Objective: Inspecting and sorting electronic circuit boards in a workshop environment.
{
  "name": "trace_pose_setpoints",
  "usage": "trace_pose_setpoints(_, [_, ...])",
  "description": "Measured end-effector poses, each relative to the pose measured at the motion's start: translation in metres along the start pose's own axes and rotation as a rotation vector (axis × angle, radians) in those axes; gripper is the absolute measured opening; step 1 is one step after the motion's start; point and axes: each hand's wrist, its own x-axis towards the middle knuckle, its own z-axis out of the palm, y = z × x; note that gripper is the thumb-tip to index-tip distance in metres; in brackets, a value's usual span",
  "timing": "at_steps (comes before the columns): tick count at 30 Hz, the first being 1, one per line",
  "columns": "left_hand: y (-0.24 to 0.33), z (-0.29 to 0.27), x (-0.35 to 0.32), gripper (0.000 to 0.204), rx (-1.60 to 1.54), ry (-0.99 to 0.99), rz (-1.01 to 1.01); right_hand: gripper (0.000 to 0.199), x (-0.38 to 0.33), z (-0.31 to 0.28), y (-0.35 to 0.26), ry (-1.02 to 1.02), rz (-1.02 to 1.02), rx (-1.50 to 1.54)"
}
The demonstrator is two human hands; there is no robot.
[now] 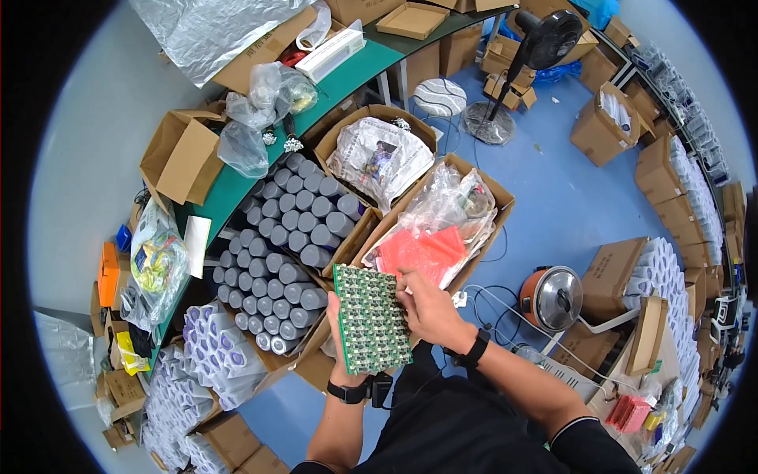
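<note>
A green circuit board panel (pixel 374 320), densely covered with rows of small components, is held up in front of me, tilted. My left hand (pixel 338 336) grips it from the left edge and below, most of its fingers hidden behind the panel. At the upper right edge, my right hand (pixel 430 306) is closed with bent fingers against the panel; the exact fingertip contact is partly hidden. Just beyond the panel is an open cardboard box (pixel 504 207) holding red plastic bags (pixel 422 253) and clear plastic.
Boxes of grey-capped cylinders (pixel 288 221) stand to the left, beside a green table (pixel 359 69). Another carton holds white wrapping (pixel 379 162). On the blue floor are a black fan (pixel 547 43), an orange pot (pixel 553 299) and cables. Cartons of white tubes (pixel 659 272) line the right.
</note>
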Motion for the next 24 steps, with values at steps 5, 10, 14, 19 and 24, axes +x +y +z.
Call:
trace_pose_setpoints(5, [0.006,0.003,0.000,0.074,-0.072,-0.099,0.043,0.015,-0.005,0.000,-0.011,-0.039,-0.100,0.027])
trace_pose_setpoints(10, [0.003,0.001,0.000,0.074,-0.029,-0.049,0.053,0.017,-0.006,0.002,-0.003,-0.048,-0.070,-0.006])
trace_pose_setpoints(14, [0.000,-0.005,-0.001,0.076,-0.031,0.018,0.012,0.017,-0.008,-0.001,-0.004,-0.068,-0.076,0.006])
trace_pose_setpoints(19, [0.001,-0.003,0.000,0.076,0.020,0.123,0.033,0.018,-0.011,0.003,-0.006,-0.018,-0.110,-0.033])
trace_pose_setpoints(24, [0.004,-0.006,-0.003,0.077,0.123,0.089,0.102,0.019,-0.016,0.009,-0.011,0.070,-0.117,-0.041])
